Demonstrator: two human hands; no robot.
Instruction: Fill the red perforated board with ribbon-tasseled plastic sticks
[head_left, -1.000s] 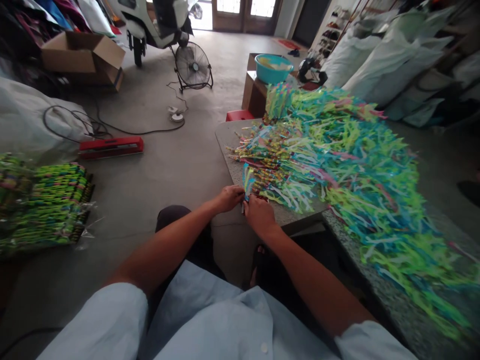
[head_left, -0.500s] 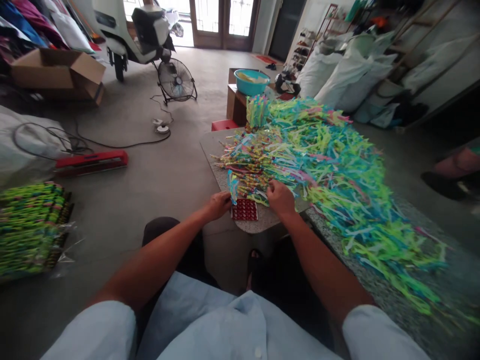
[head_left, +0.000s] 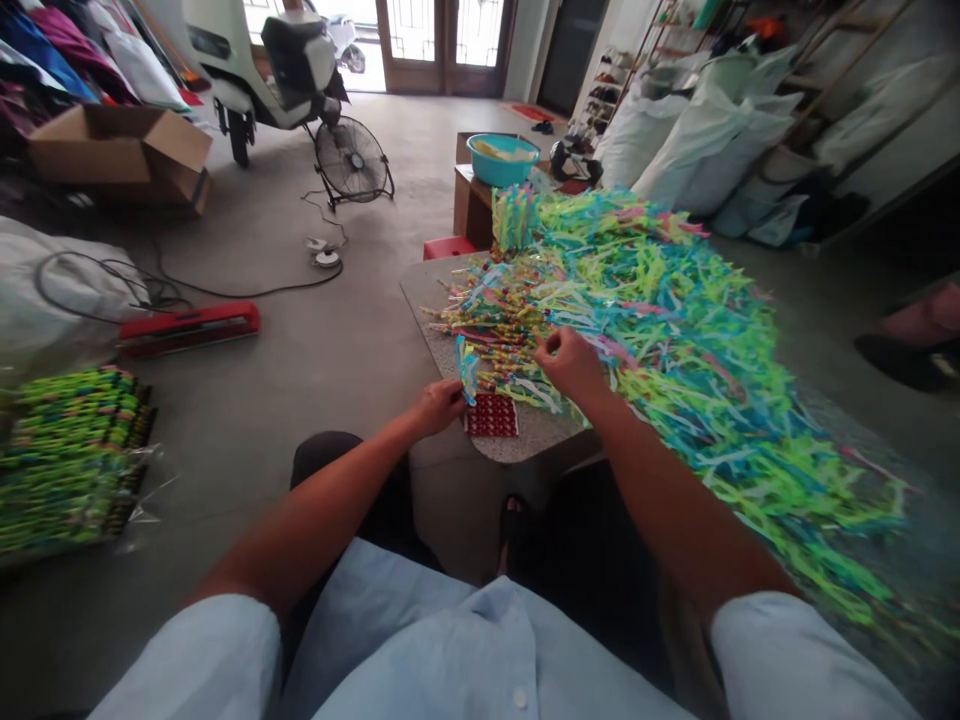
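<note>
Up over the tasselled sticks [head_left: 507, 350] at frame centre our right hand [head_left: 576, 366] has moved, its grip unclear, while our left hand [head_left: 438, 407] pinches a streamer tuft [head_left: 467, 371], best held steady beside the red sheet [head_left: 493, 416].

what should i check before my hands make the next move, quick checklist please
1. Left hand on the small streamer bundle: ok, fingers at its lower end.
2. Right hand gripping a stick: cannot tell, the fingertips are too small to read.
3. Red patterned sheet within reach: ok, on the table beside the left hand.
4. Loose streamers in order: not ok, strands overlap in a messy heap.
</note>
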